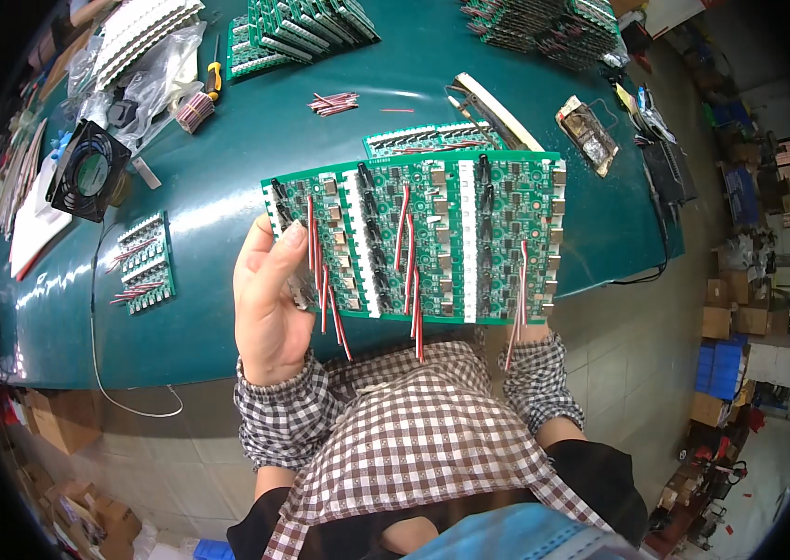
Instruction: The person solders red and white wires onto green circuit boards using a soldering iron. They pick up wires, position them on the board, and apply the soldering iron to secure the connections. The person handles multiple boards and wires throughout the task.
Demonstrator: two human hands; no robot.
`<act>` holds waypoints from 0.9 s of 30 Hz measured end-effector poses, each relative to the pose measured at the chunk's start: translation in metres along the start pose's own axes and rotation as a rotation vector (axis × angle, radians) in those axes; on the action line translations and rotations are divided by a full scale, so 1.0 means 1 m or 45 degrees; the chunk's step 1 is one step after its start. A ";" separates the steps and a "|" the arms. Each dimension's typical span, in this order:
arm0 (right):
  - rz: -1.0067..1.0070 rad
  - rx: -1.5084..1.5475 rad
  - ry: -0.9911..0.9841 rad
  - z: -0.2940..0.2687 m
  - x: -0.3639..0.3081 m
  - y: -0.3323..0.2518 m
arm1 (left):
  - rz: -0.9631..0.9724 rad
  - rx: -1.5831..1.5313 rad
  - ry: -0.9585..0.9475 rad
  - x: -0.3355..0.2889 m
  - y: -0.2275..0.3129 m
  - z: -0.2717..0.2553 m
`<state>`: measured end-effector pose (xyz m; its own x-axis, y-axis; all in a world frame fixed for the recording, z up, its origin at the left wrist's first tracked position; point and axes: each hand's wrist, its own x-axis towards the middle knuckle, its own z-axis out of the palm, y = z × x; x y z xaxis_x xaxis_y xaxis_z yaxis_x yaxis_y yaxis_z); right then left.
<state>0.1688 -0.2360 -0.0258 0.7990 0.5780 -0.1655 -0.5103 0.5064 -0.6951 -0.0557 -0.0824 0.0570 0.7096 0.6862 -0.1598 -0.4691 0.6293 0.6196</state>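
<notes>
In front of me I hold up a wide green circuit board panel (432, 243), with white connector strips, dark parts and several red-and-white wires hanging from it. My left hand (272, 289) is closed on its left end, thumb on the front face. Of my right hand (533, 331), only a bit near the wrist shows below the panel's right end; its fingers are hidden behind it. Just past the panel's upper edge another green circuit board (390, 145) with wires lies on the table.
The green table (199, 317) bears stacked boards (297, 37), more boards (544, 33), a smaller board (145, 266), loose wires (332, 103), a wire bundle (194, 112), a black fan (89, 173), a yellow-handled screwdriver (215, 79) and a stained tray (587, 135). Boxes (726, 303) stand right.
</notes>
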 end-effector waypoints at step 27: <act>0.006 0.115 0.008 -0.001 0.002 0.002 | -0.111 0.094 -0.051 0.010 -0.009 -0.027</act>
<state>0.1700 -0.2345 -0.0279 0.7983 0.5766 -0.1737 -0.5406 0.5591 -0.6287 -0.0584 -0.0712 0.0292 0.7670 0.6142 -0.1855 -0.3661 0.6564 0.6596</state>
